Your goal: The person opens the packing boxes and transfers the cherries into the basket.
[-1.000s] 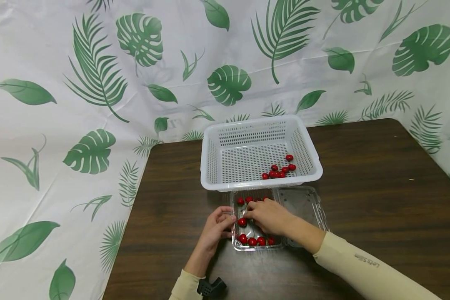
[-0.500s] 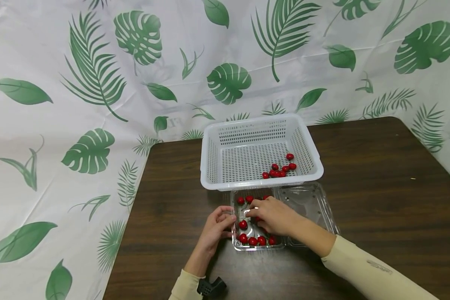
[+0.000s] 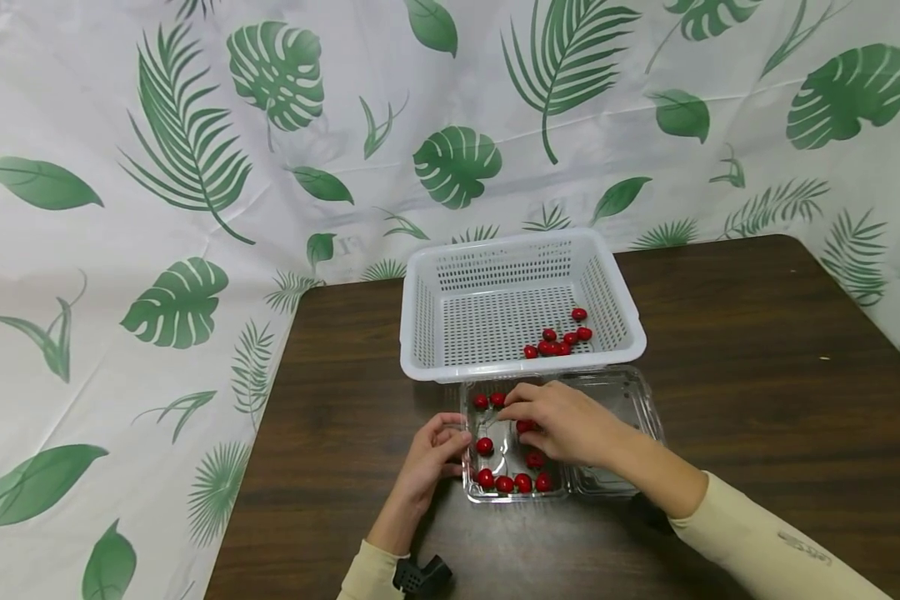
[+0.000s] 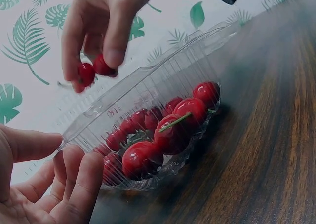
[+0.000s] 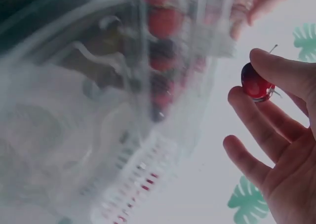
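Observation:
A clear plastic clamshell box (image 3: pixel 516 497) lies open on the table, with several red cherries (image 3: pixel 504 484) along its near and far sides. My left hand (image 3: pixel 427 458) is at the box's left side, its fingers touching the rim and outer wall. Over the box, my right hand (image 3: pixel 573 429) pinches cherries between thumb and fingers. Two of them, a front cherry (image 4: pixel 86 74) and a darker cherry (image 4: pixel 103 65), show in the left wrist view, above the rim. A single stemmed cherry (image 5: pixel 256 84) shows at those fingertips in the right wrist view. The right hand hides part of the box.
A white perforated basket (image 3: pixel 525 371) stands right behind the box, with several cherries (image 3: pixel 555 348) in its near right corner. The box's clear lid (image 3: pixel 607 396) is folded out to the right, partly under my right forearm. All sit on a dark wooden table (image 3: pixel 757 350).
My right hand has lifted and drawn back slightly to the right, with cherries in its fingers, uncovering a cherry in the box's right part. The left hand stays at the box's side.

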`<state>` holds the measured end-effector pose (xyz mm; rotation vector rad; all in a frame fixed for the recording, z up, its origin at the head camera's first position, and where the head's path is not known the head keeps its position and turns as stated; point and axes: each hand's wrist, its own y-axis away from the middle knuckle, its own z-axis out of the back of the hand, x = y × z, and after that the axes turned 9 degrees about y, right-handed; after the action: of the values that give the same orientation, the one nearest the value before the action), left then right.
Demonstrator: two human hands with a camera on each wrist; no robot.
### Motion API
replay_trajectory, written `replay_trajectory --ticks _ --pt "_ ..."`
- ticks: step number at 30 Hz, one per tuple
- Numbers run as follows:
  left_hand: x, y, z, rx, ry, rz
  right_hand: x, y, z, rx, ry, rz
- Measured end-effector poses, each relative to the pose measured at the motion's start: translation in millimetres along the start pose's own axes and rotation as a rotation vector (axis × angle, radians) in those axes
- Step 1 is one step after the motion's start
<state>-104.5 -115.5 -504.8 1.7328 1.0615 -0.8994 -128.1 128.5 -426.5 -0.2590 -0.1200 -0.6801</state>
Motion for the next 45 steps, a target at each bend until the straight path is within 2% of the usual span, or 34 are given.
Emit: replay_trajectory --ticks 11,20,29,39,45 --pt "0.5 -0.1 0.6 0.0 -0.002 0.001 -7.9 2.3 28.7 -0.076 -0.001 0.027" --pt "0.1 0.5 0.2 0.002 -0.011 0.002 -21.2 6.6 45.8 -0.092 -0.026 -0.082" --pt "-0.3 0.5 0.0 -0.003 -0.007 -0.002 -43.3 10.7 49.4 -0.127 -0.05 -0.195" --pt "-0.3 0.3 -0.6 0.002 0.0 0.002 -66.3 17.0 47.5 -0.221 -0.058 -0.243" --pt "-1.2 0.1 -0.7 0.005 0.002 -0.002 -79.3 18.9 43.0 -0.211 -0.073 -0.302"
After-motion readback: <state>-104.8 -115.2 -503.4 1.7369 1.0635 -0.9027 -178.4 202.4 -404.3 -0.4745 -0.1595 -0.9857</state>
